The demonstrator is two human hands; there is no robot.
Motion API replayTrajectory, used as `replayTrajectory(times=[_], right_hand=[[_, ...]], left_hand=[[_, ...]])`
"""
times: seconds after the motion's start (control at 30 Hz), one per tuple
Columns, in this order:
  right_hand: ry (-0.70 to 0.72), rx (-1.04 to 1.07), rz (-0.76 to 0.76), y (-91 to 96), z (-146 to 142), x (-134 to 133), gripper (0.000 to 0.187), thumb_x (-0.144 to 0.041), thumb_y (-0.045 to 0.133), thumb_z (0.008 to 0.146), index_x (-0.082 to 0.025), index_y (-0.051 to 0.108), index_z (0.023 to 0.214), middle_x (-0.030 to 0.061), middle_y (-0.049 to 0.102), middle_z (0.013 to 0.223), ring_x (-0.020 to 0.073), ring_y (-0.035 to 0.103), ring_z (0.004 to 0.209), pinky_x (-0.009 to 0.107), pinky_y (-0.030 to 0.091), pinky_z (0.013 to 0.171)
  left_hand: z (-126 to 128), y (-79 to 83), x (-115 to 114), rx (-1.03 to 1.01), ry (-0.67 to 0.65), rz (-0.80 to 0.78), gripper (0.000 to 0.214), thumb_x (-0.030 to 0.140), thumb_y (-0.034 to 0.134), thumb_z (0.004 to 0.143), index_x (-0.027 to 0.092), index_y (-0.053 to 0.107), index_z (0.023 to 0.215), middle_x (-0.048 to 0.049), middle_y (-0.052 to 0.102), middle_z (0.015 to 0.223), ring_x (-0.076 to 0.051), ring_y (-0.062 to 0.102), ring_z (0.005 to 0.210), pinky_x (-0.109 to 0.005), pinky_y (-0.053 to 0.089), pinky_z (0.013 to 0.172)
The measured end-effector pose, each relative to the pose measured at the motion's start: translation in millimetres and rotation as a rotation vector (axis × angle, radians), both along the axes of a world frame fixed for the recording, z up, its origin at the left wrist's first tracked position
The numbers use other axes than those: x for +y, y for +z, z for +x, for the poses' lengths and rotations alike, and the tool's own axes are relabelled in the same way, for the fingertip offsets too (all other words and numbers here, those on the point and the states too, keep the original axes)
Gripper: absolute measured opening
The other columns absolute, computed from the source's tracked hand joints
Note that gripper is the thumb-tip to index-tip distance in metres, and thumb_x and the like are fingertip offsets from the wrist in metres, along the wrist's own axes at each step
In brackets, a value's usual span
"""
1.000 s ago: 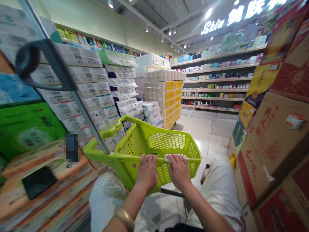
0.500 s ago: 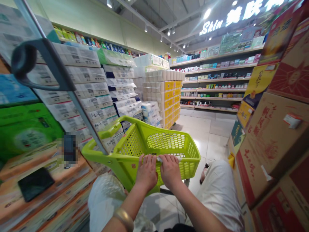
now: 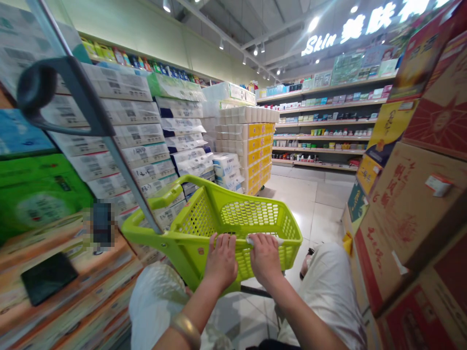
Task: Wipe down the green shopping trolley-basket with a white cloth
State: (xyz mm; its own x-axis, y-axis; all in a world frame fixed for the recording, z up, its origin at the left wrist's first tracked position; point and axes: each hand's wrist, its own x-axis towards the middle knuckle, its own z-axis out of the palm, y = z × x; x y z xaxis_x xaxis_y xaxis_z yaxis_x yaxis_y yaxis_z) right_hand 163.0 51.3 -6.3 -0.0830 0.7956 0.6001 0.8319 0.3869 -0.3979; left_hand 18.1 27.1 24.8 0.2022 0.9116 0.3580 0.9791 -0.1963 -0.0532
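A lime-green shopping basket (image 3: 191, 253) with perforated walls stands between my knees, and its inside looks bare. My left hand (image 3: 221, 262) is hooked over the near rim, fingers curled inside. Beside it on the same rim, my right hand (image 3: 267, 260) presses a thin white wipe (image 3: 279, 240) against the edge; most of the wipe is hidden under the fingers. The basket's metal pull rod slants up to the left, with a dark grey handle (image 3: 78, 97) at the top.
On the left, a black tablet-like object (image 3: 49, 278) lies on orange packs (image 3: 95, 272). Behind stand stacked tissue packs (image 3: 134, 129) and yellow-banded paper rolls (image 3: 255, 158). Cardboard cartons (image 3: 408, 194) rise close on the right. Product shelves (image 3: 328, 119) line the back beyond the tiled floor (image 3: 297, 194).
My right hand has slid a little to the right along the rim with the wipe, widening the gap from my left hand. My left hand stays in place.
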Motion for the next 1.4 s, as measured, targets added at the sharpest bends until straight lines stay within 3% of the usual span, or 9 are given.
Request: replayTrajectory(times=[0.1, 0.2, 0.43, 0.53, 0.73, 1.07, 1.17, 1.3, 1.4], right_hand=[[0.112, -0.024, 0.002, 6.5, -18, -2, 0.037, -0.009, 0.051, 0.08, -0.025, 0.061, 0.111, 0.0024, 0.065, 0.104, 0.0199, 0.052, 0.098, 0.034, 0.031, 0.097], [0.122, -0.05, 0.011, 3.3, -1, -2, 0.039, -0.009, 0.051, 0.079, -0.026, 0.06, 0.113, 0.0017, 0.065, 0.107, 0.0189, 0.053, 0.1, 0.032, 0.032, 0.097], [-0.12, 0.019, 0.014, -14.4, 55, 1, 0.033, -0.009, 0.047, 0.08, -0.022, 0.063, 0.106, 0.0052, 0.066, 0.105, 0.0214, 0.054, 0.103, 0.037, 0.03, 0.099], [-0.118, 0.019, 0.016, -9.6, 31, -1, 0.034, -0.007, 0.049, 0.078, -0.022, 0.063, 0.105, 0.0058, 0.066, 0.103, 0.023, 0.053, 0.102, 0.038, 0.03, 0.099], [0.121, -0.027, 0.008, 9.7, -22, -4, 0.039, -0.007, 0.05, 0.078, -0.026, 0.061, 0.11, 0.0027, 0.065, 0.103, 0.0192, 0.053, 0.096, 0.033, 0.033, 0.094], [-0.074, -0.053, -0.03, -5.7, 54, 3, 0.029, -0.009, 0.051, 0.079, -0.024, 0.063, 0.1, 0.0023, 0.066, 0.094, 0.02, 0.055, 0.094, 0.033, 0.032, 0.09], [-0.1, -0.049, -0.052, 2.3, 32, 2, 0.025, -0.009, 0.052, 0.077, -0.023, 0.064, 0.095, 0.0032, 0.066, 0.091, 0.0213, 0.055, 0.091, 0.035, 0.032, 0.089], [0.082, -0.07, -0.057, 18.0, -13, 2, 0.028, -0.01, 0.052, 0.078, -0.025, 0.063, 0.099, 0.0025, 0.066, 0.093, 0.0206, 0.055, 0.09, 0.033, 0.034, 0.086], [0.133, -0.089, -0.077, 21.7, -18, 5, 0.027, -0.012, 0.052, 0.079, -0.026, 0.063, 0.099, 0.0011, 0.067, 0.095, 0.0195, 0.056, 0.089, 0.032, 0.034, 0.084]], left_hand=[[-2, -0.3, 1, 0.003, -0.008, 0.003, 0.049, 0.018, 0.054, 0.073, 0.017, 0.048, 0.122, -0.0113, 0.054, 0.116, -0.027, 0.041, 0.118, -0.049, 0.015, 0.115], [-4, 0.0, 0, 0.013, -0.021, -0.002, 0.05, 0.018, 0.053, 0.073, 0.016, 0.048, 0.123, -0.0108, 0.053, 0.116, -0.027, 0.042, 0.118, -0.048, 0.014, 0.115], [-3, 1.5, -3, 0.005, -0.002, -0.018, 0.053, 0.019, 0.054, 0.071, 0.016, 0.047, 0.124, -0.0111, 0.053, 0.117, -0.027, 0.042, 0.119, -0.048, 0.012, 0.116], [-2, 1.9, -2, 0.004, 0.005, -0.02, 0.053, 0.019, 0.054, 0.071, 0.016, 0.047, 0.124, -0.0117, 0.053, 0.118, -0.027, 0.042, 0.119, -0.048, 0.012, 0.116], [-3, 1.8, -1, -0.001, -0.015, -0.006, 0.05, 0.016, 0.053, 0.071, 0.02, 0.048, 0.12, -0.0099, 0.054, 0.116, -0.027, 0.043, 0.118, -0.05, 0.015, 0.114], [-2, 1.3, -3, -0.007, -0.009, -0.028, 0.054, 0.017, 0.054, 0.07, 0.017, 0.047, 0.124, -0.0114, 0.054, 0.118, -0.027, 0.042, 0.12, -0.049, 0.013, 0.115], [0, 2.1, -2, -0.005, -0.003, -0.027, 0.053, 0.018, 0.054, 0.07, 0.018, 0.047, 0.123, -0.0115, 0.054, 0.119, -0.028, 0.043, 0.12, -0.05, 0.013, 0.115], [0, 4.1, 0, 0.0, -0.006, -0.018, 0.047, 0.018, 0.054, 0.071, 0.019, 0.05, 0.118, -0.0106, 0.054, 0.116, -0.027, 0.044, 0.117, -0.049, 0.015, 0.114], [-4, 4.7, 2, 0.002, -0.025, -0.019, 0.047, 0.017, 0.053, 0.071, 0.018, 0.049, 0.118, -0.0101, 0.054, 0.115, -0.026, 0.043, 0.116, -0.048, 0.016, 0.114]])
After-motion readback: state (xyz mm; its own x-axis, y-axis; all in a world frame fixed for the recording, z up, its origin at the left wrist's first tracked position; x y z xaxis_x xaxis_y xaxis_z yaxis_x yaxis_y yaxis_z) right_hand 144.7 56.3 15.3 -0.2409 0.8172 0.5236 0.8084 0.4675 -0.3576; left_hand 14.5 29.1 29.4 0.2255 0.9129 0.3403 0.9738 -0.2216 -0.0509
